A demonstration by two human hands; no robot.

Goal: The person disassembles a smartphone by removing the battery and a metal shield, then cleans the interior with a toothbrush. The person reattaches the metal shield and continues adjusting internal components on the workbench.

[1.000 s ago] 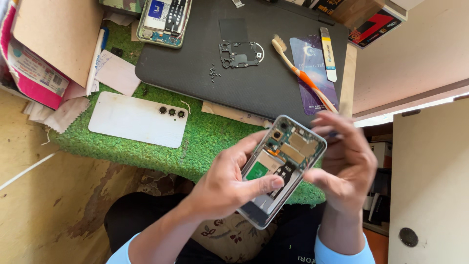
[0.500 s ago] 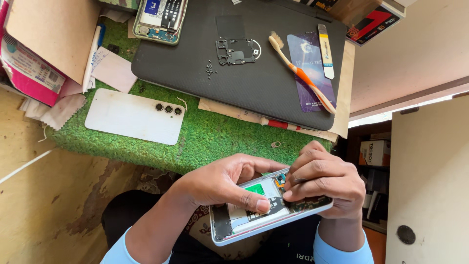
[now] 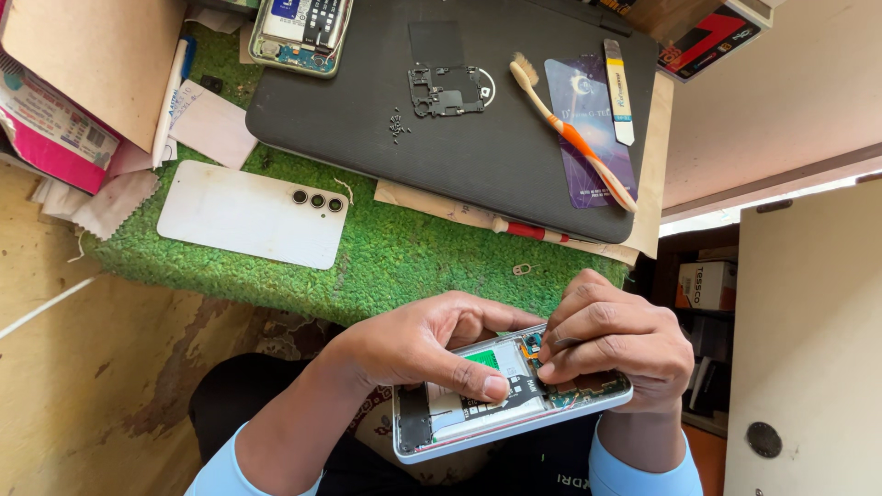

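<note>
Far left, 9 to 11 o'clock: stack of papers and a pink package [image 3: 55, 138] on the wooden bench, white tissue under them. White phone back cover [image 3: 253, 213] lies flat on the green turf mat [image 3: 404, 266] at about 10 o'clock from the hands, three camera holes at its right end. 12 o'clock: dark grey work mat [image 3: 367, 119] overlapping the turf; second opened phone [image 3: 301, 32] at its top left edge, small pile of screws [image 3: 397, 125] just left of a black inner cover plate [image 3: 446, 89]. Right on the mat, about 1 o'clock: orange-and-white toothbrush [image 3: 571, 133] lying diagonally across a purple card [image 3: 588, 129], white pry tool [image 3: 618, 90] just beside it. Small metal ring part [image 3: 522, 269] on the turf just above the hands. Bottom centre, 6 o'clock: opened phone [image 3: 441, 424], back off, internals up, held over the lap, off the bench, tilted slightly up to the right. Left hand [image 3: 413, 344] closed around its top edge, thumb pressed on the middle of the internals near the green patch. Right hand [image 3: 616, 344] curled over the phone's right end, fingertips [image 3: 551, 369] bunched and pinched down on the board area; whether they hold a tool or part, cannot tell. Far right, 3 o'clock: pale cabinet door [image 3: 808, 349], shelf with boxes behind it.
</note>
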